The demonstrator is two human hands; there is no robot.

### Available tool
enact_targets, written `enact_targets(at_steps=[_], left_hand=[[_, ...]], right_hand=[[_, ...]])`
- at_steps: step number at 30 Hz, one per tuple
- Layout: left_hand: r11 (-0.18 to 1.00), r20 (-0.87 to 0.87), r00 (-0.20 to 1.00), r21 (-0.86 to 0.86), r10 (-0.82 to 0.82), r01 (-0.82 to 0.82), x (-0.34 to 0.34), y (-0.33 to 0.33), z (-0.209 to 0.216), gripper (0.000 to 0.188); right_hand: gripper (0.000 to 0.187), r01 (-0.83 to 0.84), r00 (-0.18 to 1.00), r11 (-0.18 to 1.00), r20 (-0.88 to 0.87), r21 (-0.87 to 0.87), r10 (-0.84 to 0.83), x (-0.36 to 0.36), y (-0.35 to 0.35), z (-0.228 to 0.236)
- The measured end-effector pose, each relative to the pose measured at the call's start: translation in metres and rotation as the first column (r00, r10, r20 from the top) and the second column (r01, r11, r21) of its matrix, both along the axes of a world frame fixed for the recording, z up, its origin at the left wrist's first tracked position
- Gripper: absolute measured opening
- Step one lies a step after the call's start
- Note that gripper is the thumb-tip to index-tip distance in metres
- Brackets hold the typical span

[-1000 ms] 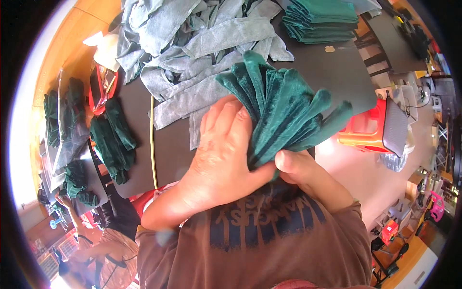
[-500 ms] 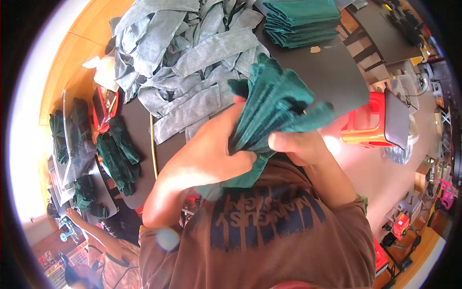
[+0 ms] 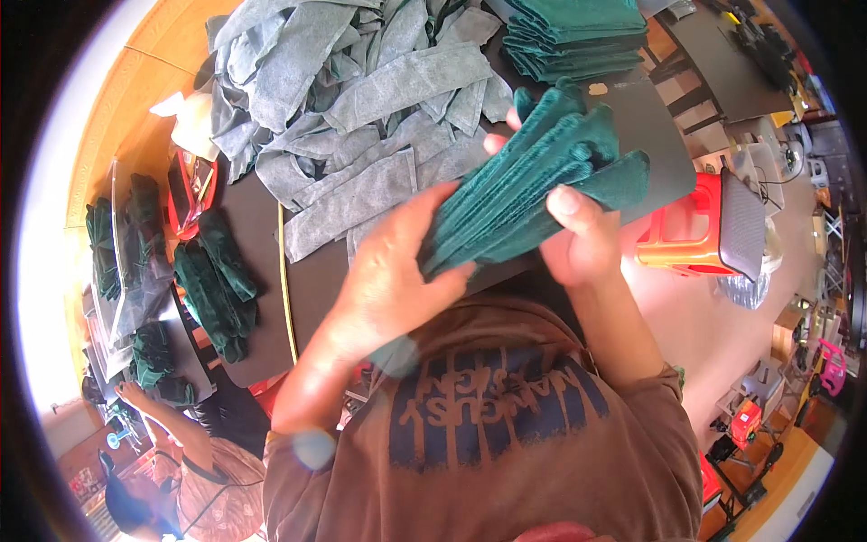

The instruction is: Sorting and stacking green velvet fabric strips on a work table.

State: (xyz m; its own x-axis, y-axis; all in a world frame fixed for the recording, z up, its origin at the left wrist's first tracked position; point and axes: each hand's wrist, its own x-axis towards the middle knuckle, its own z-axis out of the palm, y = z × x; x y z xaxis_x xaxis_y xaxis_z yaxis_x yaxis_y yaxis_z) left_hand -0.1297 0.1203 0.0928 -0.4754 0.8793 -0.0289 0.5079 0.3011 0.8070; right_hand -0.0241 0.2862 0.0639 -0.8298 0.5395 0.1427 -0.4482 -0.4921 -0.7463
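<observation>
Both hands hold a bundle of dark green velvety cloth pieces [image 3: 528,185] above the near edge of the table. The pieces lie lengthwise against one another, with their rounded ends fanning toward the far right. My left hand [image 3: 397,266] is closed round the bundle's near-left end. My right hand [image 3: 585,239] grips the other end, its thumb on top and most of its fingers hidden behind the cloth. Two fingertips show past the bundle's far-left side. Just beyond lies a loose heap of grey strips [image 3: 370,95], some with green showing.
A neat stack of green cloth [image 3: 573,41] sits at the table's far side. Rolled green bundles [image 3: 217,285], a red tray [image 3: 191,194] and a yellow band [image 3: 286,289] lie leftward. A red stool [image 3: 691,226] stands at right; another person [image 3: 194,470] works at lower left.
The bundle has moved up and away from my body, and its pieces now lie straighter and closer together. My right hand has shifted outward along it.
</observation>
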Motion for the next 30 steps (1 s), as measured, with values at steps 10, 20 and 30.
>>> enact_targets(at_steps=[10, 20, 30], left_hand=[[0.939, -0.575, 0.778, -0.341, -0.253, 0.053, -0.017, 0.007, 0.0, 0.083], [0.973, -0.663, 0.719, -0.218, -0.209, 0.083, -0.008, -0.006, 0.002, 0.08], [0.991, -0.614, 0.777, -0.099, -0.136, 0.096, -0.009, -0.021, 0.004, 0.077]], right_hand=[[0.095, -0.214, 0.786, 0.31, 0.352, 0.926, -0.509, 0.045, 0.064, -0.015], [0.094, -0.199, 0.979, -0.281, 0.177, 0.939, -0.101, -0.018, 0.01, 0.026], [0.06, -0.303, 0.952, -0.377, 0.297, 0.875, -0.076, -0.017, 0.034, 0.022]])
